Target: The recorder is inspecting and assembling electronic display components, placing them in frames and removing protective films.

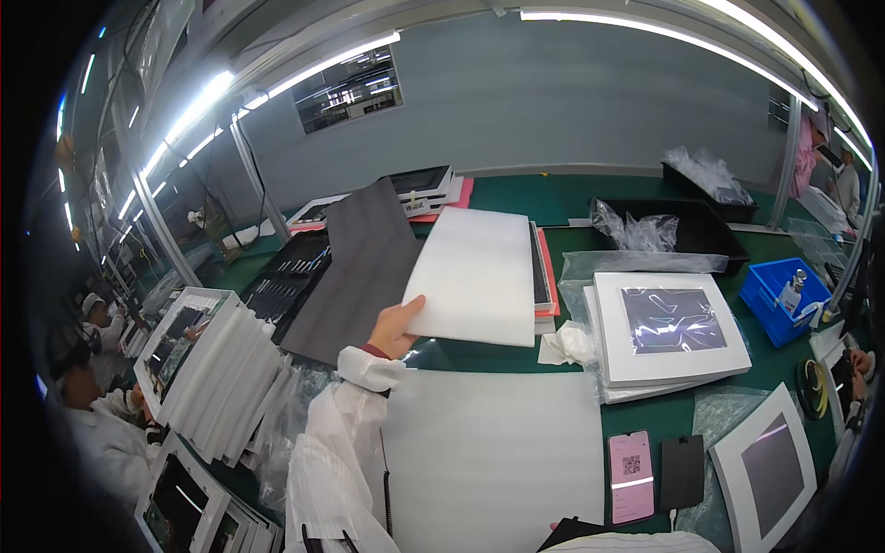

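My left hand [395, 329] is closed on the lower left corner of a white foam sheet [475, 276], thumb on top. The sheet is raised at an angle above the green bench, in front of a stack of framed panels. Beside it on the left lies a dark grey sheet [359, 267]. Below my hand, a large whitish translucent mat [493, 452] covers the bench nearest me. Of my right arm only a striped white sleeve [631, 545] shows at the lower edge, beside a black item [579, 532]; the fingers on that side are hidden.
White-framed screens [673, 323] are stacked at right, another [765, 470] nearer. A pink-screened phone [631, 475] lies by a black box [682, 472]. Beyond stand a blue bin [784, 300] and black trays [673, 221]. Panel stacks [217, 373] rise at left; co-workers sit on both sides.
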`<state>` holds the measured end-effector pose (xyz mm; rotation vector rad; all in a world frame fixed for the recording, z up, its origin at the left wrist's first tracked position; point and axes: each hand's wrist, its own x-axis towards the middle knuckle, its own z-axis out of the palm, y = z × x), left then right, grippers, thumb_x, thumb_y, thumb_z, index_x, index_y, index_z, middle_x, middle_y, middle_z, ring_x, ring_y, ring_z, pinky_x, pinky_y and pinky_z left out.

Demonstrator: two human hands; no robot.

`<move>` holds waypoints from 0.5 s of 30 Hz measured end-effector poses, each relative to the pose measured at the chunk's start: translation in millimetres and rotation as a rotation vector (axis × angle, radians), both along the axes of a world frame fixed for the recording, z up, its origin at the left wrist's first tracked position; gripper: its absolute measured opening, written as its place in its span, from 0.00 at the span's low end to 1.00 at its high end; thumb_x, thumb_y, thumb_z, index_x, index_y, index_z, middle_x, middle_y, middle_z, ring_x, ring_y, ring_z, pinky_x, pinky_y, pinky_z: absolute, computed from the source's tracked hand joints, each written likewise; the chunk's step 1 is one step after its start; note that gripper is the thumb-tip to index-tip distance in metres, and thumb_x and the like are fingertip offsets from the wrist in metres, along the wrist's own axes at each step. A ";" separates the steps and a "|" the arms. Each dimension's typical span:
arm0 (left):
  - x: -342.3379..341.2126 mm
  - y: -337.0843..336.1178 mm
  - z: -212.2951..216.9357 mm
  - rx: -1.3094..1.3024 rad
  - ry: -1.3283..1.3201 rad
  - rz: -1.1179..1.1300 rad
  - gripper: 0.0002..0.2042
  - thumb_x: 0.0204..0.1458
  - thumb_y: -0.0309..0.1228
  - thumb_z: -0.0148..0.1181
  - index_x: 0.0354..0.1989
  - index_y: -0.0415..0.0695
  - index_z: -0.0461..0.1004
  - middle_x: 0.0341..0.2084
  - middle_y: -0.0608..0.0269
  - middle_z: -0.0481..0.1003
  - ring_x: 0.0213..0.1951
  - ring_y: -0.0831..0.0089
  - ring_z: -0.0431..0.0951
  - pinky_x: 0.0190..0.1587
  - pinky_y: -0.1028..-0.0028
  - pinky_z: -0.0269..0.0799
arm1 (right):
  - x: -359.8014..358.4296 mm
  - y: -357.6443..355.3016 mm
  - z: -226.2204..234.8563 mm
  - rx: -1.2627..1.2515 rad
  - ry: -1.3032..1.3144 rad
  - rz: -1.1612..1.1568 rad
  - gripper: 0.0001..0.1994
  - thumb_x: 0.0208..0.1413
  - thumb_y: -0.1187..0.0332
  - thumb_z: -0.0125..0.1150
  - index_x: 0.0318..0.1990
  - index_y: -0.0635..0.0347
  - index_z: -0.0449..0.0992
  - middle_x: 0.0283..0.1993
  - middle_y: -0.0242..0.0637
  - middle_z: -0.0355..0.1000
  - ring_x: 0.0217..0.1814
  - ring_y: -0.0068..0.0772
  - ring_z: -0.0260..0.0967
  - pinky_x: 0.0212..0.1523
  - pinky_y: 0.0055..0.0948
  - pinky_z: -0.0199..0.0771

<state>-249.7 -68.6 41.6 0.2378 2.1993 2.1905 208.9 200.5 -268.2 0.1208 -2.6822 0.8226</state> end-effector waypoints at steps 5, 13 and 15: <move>-8.8 -77.4 37.6 0.206 0.193 0.318 0.17 0.49 0.28 0.66 0.44 0.31 0.71 0.34 0.56 0.76 0.34 0.72 0.78 0.36 0.74 0.73 | 0.8 -2.1 152.5 -1.307 -0.465 -0.313 0.31 0.51 0.55 0.67 0.53 0.73 0.68 0.52 0.49 0.69 0.54 0.43 0.66 0.56 0.36 0.64; -8.9 -164.0 44.5 -0.967 0.325 1.076 0.26 0.42 0.33 0.70 0.51 0.37 0.70 0.33 0.53 0.79 0.35 0.53 0.79 0.42 0.60 0.74 | -42.1 -18.9 265.6 -1.492 -0.250 -0.102 0.16 0.55 0.62 0.63 0.42 0.69 0.75 0.37 0.36 0.75 0.37 0.28 0.69 0.38 0.29 0.70; -2.2 -154.2 33.7 -1.055 0.185 1.025 0.22 0.46 0.33 0.65 0.51 0.43 0.71 0.44 0.51 0.76 0.47 0.48 0.74 0.52 0.59 0.68 | -37.1 -18.3 262.2 -1.535 -0.280 -0.110 0.16 0.55 0.62 0.63 0.42 0.68 0.75 0.37 0.36 0.75 0.37 0.28 0.70 0.38 0.29 0.70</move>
